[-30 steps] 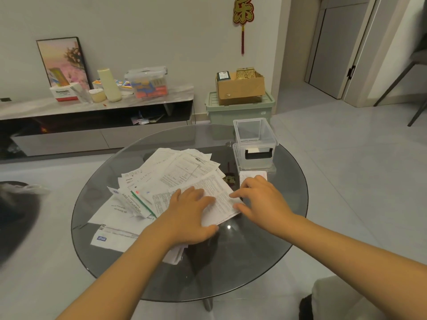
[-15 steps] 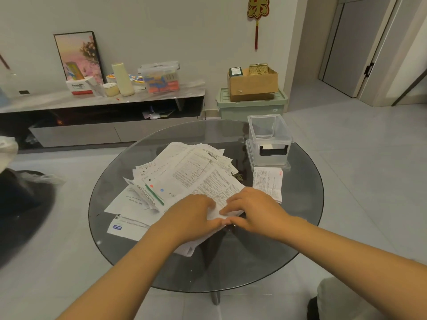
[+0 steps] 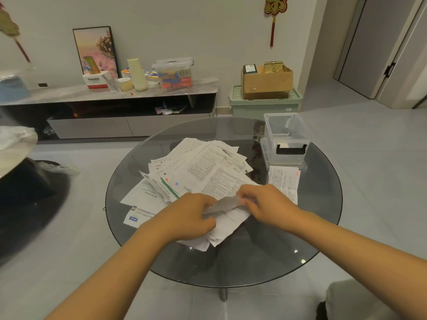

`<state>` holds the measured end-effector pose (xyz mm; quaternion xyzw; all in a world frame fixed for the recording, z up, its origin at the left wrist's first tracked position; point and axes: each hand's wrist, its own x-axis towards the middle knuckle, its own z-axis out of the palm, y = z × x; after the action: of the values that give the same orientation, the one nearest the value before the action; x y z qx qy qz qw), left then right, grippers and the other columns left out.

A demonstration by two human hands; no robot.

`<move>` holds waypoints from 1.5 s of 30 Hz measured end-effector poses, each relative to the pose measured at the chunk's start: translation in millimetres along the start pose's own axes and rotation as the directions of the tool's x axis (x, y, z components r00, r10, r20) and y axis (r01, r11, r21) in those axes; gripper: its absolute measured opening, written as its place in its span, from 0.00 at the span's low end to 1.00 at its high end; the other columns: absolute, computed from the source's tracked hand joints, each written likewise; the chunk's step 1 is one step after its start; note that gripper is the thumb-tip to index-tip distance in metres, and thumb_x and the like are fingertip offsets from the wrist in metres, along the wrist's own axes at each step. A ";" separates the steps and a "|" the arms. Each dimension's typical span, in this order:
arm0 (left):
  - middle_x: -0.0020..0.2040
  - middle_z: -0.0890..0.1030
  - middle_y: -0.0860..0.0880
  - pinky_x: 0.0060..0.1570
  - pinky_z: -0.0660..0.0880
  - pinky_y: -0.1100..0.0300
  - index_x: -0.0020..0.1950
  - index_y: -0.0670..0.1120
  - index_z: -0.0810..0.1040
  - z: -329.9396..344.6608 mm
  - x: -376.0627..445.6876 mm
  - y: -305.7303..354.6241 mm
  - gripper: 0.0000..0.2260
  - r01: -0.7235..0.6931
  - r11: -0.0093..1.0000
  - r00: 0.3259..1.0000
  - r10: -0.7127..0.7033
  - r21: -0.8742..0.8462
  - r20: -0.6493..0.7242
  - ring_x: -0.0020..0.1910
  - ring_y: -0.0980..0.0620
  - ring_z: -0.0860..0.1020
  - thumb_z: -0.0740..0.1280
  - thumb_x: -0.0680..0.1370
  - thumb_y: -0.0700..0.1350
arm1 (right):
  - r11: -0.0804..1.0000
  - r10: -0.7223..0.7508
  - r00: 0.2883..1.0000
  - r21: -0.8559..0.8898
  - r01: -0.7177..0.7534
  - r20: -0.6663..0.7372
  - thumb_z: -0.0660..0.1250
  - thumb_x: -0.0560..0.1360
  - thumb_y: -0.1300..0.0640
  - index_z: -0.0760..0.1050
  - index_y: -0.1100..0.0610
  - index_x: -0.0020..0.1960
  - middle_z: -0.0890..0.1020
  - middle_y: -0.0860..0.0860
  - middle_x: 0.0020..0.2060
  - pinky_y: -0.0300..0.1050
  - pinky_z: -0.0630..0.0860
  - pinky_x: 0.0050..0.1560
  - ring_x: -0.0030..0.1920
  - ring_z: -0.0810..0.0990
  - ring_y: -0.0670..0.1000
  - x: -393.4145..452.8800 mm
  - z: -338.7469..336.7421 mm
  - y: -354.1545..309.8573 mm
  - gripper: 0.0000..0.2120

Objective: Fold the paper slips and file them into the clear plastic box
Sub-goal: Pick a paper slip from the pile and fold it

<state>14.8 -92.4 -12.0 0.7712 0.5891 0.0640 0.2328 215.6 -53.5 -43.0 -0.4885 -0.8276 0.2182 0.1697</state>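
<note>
A loose pile of printed paper slips (image 3: 203, 172) covers the middle of the round glass table (image 3: 323, 227). My left hand (image 3: 189, 215) and my right hand (image 3: 265, 204) meet at the pile's near edge, and both pinch the near edge of the top slip (image 3: 227, 202), which curls up between them. The clear plastic box (image 3: 286, 137) stands open at the table's far right, sitting on its lid. A single slip (image 3: 283, 183) lies flat in front of the box.
Behind the table, a low TV cabinet (image 3: 108, 95) carries bottles, boxes and a framed picture. A green storage bin (image 3: 265, 105) with a cardboard box on top stands by the wall. A dark round seat (image 3: 27, 204) is at the left.
The view has moved closer and shifted. Both hands went from lying flat on the top slip to pinching its near edge and lifting it into a curl.
</note>
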 end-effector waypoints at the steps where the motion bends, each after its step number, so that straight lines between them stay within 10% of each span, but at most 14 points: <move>1: 0.43 0.78 0.51 0.39 0.68 0.62 0.48 0.48 0.77 -2.1 -0.6 -4.3 0.06 0.001 1.000 1.000 -0.001 -0.004 -0.016 0.39 0.55 0.73 0.63 0.73 0.43 | 1.000 0.007 1.000 0.024 -0.007 0.009 0.60 0.78 0.57 0.75 0.55 0.48 0.81 0.52 0.40 0.45 0.71 0.42 0.40 0.76 0.52 0.1 -1.3 0.7 0.05; 11: 0.34 0.81 0.53 0.30 0.68 0.73 0.41 0.49 0.81 -21.0 0.4 -16.8 0.04 0.004 0.910 0.945 -0.139 -0.416 -0.295 0.31 0.61 0.75 0.72 0.72 0.48 | 0.883 0.172 0.984 0.435 -0.179 0.055 0.65 0.72 0.40 0.72 0.60 0.50 0.80 0.60 0.42 0.51 0.75 0.51 0.44 0.79 0.53 -0.2 -10.0 -2.4 0.22; 15: 0.39 0.79 0.57 0.32 0.68 0.73 0.46 0.50 0.78 -8.9 12.0 -11.3 0.07 0.035 0.881 0.903 -0.230 -0.471 -0.363 0.38 0.62 0.76 0.73 0.72 0.48 | 0.862 0.187 0.982 0.475 -0.175 0.021 0.70 0.72 0.48 0.72 0.49 0.57 0.83 0.44 0.50 0.45 0.78 0.55 0.50 0.81 0.44 0.3 -0.6 -0.6 0.16; 19: 0.57 0.78 0.53 0.50 0.71 0.63 0.65 0.52 0.68 0.7 22.0 -6.1 0.28 0.084 0.884 0.922 -0.244 -0.460 -0.300 0.54 0.54 0.76 0.76 0.68 0.48 | 0.907 0.178 0.983 0.394 -0.147 -0.042 0.71 0.72 0.56 0.65 0.49 0.64 0.79 0.42 0.53 0.31 0.73 0.44 0.48 0.77 0.41 2.6 8.9 -0.5 0.24; 25: 0.74 0.59 0.51 0.67 0.62 0.54 0.76 0.55 0.43 11.6 27.5 -2.6 0.51 0.130 0.975 0.978 -0.157 -0.181 -0.141 0.71 0.50 0.60 0.77 0.67 0.49 | 0.966 0.132 0.990 0.231 -0.117 -0.049 0.73 0.70 0.57 0.45 0.47 0.75 0.72 0.48 0.64 0.42 0.73 0.56 0.61 0.73 0.50 1.9 17.6 -4.5 0.46; 35: 0.65 0.62 0.50 0.61 0.64 0.60 0.75 0.57 0.55 5.7 28.3 -12.6 0.41 0.158 0.986 0.963 -0.143 0.050 -0.227 0.64 0.52 0.61 0.76 0.69 0.48 | 0.945 -0.045 0.991 -0.316 0.084 0.129 0.66 0.75 0.46 0.69 0.42 0.67 0.60 0.42 0.73 0.47 0.45 0.70 0.73 0.49 0.49 1.5 -0.3 5.8 0.21; 45: 0.54 0.76 0.53 0.54 0.71 0.58 0.57 0.51 0.79 23.9 19.8 -5.7 0.11 -0.086 0.985 0.969 0.118 0.152 -0.218 0.56 0.54 0.73 0.63 0.77 0.43 | 0.900 -0.188 0.972 -0.371 0.227 0.140 0.63 0.74 0.48 0.75 0.45 0.62 0.81 0.46 0.53 0.40 0.67 0.59 0.55 0.75 0.48 -8.6 -8.9 6.3 0.17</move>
<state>24.6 -79.5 -39.1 0.8027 0.5743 0.1215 0.1053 228.7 -56.6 -39.4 -0.4098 -0.9090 0.0565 0.0510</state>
